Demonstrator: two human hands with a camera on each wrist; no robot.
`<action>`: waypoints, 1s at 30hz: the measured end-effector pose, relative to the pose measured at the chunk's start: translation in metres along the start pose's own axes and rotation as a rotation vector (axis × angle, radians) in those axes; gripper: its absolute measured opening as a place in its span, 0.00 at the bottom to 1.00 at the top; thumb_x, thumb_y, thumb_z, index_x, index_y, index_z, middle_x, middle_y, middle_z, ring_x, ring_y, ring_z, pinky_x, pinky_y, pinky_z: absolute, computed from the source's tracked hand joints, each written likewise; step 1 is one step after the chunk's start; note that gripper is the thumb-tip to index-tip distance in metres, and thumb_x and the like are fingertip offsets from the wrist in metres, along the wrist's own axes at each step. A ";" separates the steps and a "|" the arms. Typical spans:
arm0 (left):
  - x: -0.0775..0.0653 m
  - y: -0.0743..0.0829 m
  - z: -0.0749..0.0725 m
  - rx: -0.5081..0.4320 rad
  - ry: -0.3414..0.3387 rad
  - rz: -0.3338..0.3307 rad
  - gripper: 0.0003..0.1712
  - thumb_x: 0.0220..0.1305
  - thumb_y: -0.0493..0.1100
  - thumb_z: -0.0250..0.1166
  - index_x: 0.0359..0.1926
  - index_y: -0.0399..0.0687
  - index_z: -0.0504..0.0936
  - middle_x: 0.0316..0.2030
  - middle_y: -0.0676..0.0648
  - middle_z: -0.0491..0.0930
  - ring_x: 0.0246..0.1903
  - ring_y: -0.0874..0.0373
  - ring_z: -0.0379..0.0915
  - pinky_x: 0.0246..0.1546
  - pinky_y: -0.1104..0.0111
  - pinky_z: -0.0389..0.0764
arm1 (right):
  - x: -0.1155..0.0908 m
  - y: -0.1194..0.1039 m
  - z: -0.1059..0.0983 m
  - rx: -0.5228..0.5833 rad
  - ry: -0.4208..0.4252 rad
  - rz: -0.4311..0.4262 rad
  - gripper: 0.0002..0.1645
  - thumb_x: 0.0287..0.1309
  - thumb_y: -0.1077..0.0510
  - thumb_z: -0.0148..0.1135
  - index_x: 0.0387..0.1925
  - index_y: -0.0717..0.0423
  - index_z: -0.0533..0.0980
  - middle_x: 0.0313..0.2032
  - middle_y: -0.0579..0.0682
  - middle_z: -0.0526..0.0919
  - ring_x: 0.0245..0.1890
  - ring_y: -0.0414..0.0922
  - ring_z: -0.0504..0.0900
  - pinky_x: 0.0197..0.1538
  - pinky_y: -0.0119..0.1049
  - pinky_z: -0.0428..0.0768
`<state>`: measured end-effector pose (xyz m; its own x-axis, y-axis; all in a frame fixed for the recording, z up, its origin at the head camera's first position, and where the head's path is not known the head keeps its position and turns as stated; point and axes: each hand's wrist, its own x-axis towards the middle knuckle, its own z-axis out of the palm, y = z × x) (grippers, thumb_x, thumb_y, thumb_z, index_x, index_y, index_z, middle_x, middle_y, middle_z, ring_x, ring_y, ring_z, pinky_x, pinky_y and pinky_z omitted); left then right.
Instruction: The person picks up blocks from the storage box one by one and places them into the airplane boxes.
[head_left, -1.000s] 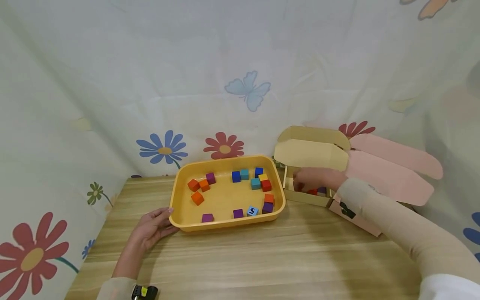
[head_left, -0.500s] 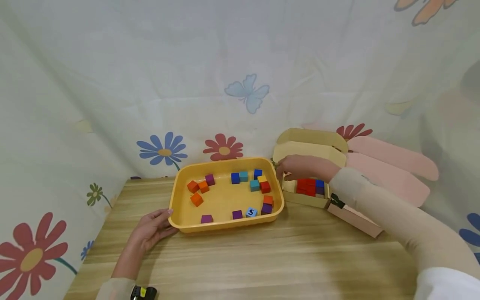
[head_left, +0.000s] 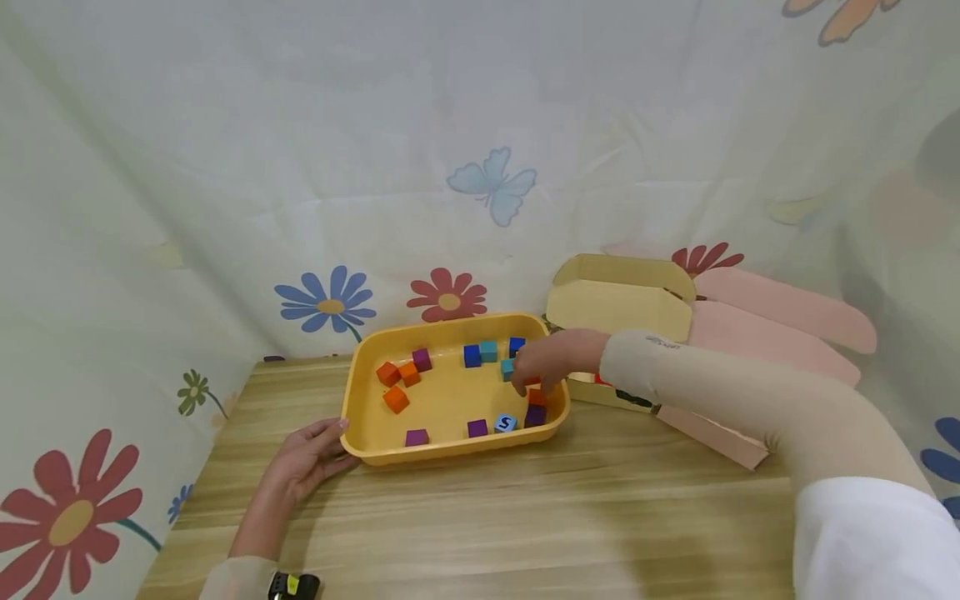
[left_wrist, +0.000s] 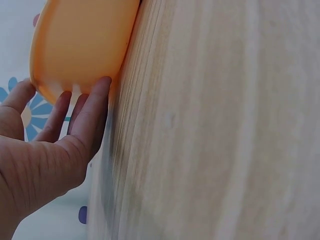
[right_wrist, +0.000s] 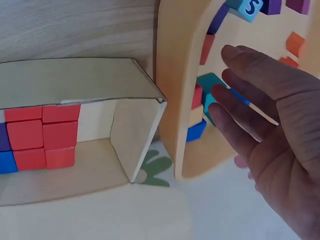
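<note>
My left hand [head_left: 307, 457] holds the left end of a yellow plastic tray [head_left: 442, 455], thumb at its rim and fingers against the outer wall. Over the tray's right end is my right hand [head_left: 555, 360], palm facing the blocks. In the right wrist view its loosely bent fingers are apart, with nothing visible between them. Right by the fingertips is a teal cube [right_wrist: 208, 80], beside a red cube [right_wrist: 197, 96] and a blue one [right_wrist: 196, 131]. Elsewhere in the tray lie orange cubes [head_left: 396, 399], purple cubes [head_left: 417, 437] and a light blue cube with a numeral [head_left: 506, 423].
A pale yellow cardboard box [head_left: 617, 307] stands open right of the tray, close to it. Inside, red cubes [right_wrist: 27, 134] sit in rows with blue and purple ones. Beyond is an open pink box [head_left: 780, 337]. A flowered cloth [head_left: 330, 208] hangs behind the wooden table [head_left: 480, 517].
My right hand has come out of the pale yellow box and moved left, over the tray's right end. My left hand and the tray have stayed in place.
</note>
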<state>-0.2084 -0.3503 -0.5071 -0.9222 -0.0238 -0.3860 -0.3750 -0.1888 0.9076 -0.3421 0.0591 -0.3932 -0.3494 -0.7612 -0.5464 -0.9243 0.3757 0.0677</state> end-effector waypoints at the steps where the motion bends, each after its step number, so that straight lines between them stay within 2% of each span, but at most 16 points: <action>1: 0.001 -0.001 0.001 -0.004 0.004 0.000 0.44 0.70 0.51 0.67 0.75 0.33 0.59 0.52 0.43 0.84 0.49 0.53 0.83 0.56 0.50 0.82 | 0.003 0.000 0.002 -0.003 -0.013 0.010 0.20 0.61 0.60 0.72 0.54 0.43 0.83 0.52 0.43 0.83 0.49 0.44 0.77 0.58 0.35 0.81; 6: 0.003 -0.002 0.001 -0.008 0.003 0.006 0.44 0.70 0.51 0.67 0.75 0.33 0.60 0.51 0.43 0.84 0.49 0.53 0.83 0.56 0.50 0.82 | 0.017 -0.001 0.013 -0.088 -0.059 0.009 0.20 0.60 0.63 0.72 0.52 0.43 0.82 0.47 0.44 0.82 0.43 0.43 0.76 0.55 0.34 0.82; 8: 0.004 -0.003 0.001 -0.014 0.010 0.006 0.43 0.70 0.50 0.67 0.74 0.33 0.61 0.50 0.43 0.84 0.48 0.53 0.83 0.56 0.49 0.82 | 0.021 -0.001 0.018 -0.127 -0.048 -0.015 0.17 0.62 0.63 0.71 0.51 0.45 0.81 0.45 0.45 0.81 0.40 0.43 0.76 0.53 0.33 0.83; 13: 0.004 -0.003 0.000 -0.025 0.011 0.002 0.41 0.70 0.50 0.68 0.73 0.33 0.63 0.49 0.43 0.85 0.48 0.52 0.84 0.55 0.49 0.82 | 0.025 0.001 0.021 -0.106 0.026 -0.024 0.14 0.62 0.60 0.72 0.48 0.48 0.81 0.42 0.45 0.81 0.38 0.42 0.76 0.49 0.31 0.83; 17: 0.003 0.000 -0.002 -0.011 -0.003 0.008 0.42 0.69 0.51 0.68 0.73 0.33 0.62 0.51 0.42 0.84 0.48 0.52 0.84 0.55 0.50 0.83 | 0.014 0.006 0.005 -0.097 0.098 0.013 0.16 0.56 0.61 0.75 0.46 0.51 0.82 0.43 0.46 0.79 0.40 0.44 0.76 0.49 0.32 0.83; 21: 0.003 0.001 -0.002 0.003 -0.010 0.010 0.44 0.69 0.52 0.68 0.74 0.33 0.61 0.52 0.42 0.84 0.48 0.52 0.84 0.55 0.51 0.82 | -0.002 0.013 -0.009 -0.059 0.167 0.037 0.15 0.59 0.61 0.73 0.48 0.54 0.82 0.44 0.49 0.78 0.41 0.46 0.76 0.49 0.34 0.84; 26: 0.003 0.001 -0.002 0.006 -0.007 0.004 0.45 0.69 0.52 0.68 0.75 0.33 0.59 0.54 0.41 0.82 0.49 0.52 0.83 0.56 0.50 0.82 | -0.020 0.022 -0.016 0.039 0.196 0.055 0.16 0.61 0.62 0.71 0.51 0.57 0.83 0.45 0.52 0.80 0.42 0.48 0.77 0.49 0.36 0.85; 30: 0.003 -0.001 -0.002 -0.003 -0.018 0.006 0.45 0.68 0.51 0.69 0.75 0.33 0.59 0.55 0.41 0.81 0.50 0.52 0.83 0.56 0.49 0.81 | -0.033 0.029 -0.016 0.046 0.221 0.070 0.16 0.58 0.61 0.75 0.48 0.56 0.83 0.44 0.50 0.83 0.40 0.48 0.79 0.49 0.36 0.85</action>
<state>-0.2107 -0.3522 -0.5093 -0.9260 -0.0075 -0.3774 -0.3691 -0.1916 0.9094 -0.3602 0.0866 -0.3597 -0.4423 -0.8278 -0.3450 -0.8904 0.4515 0.0582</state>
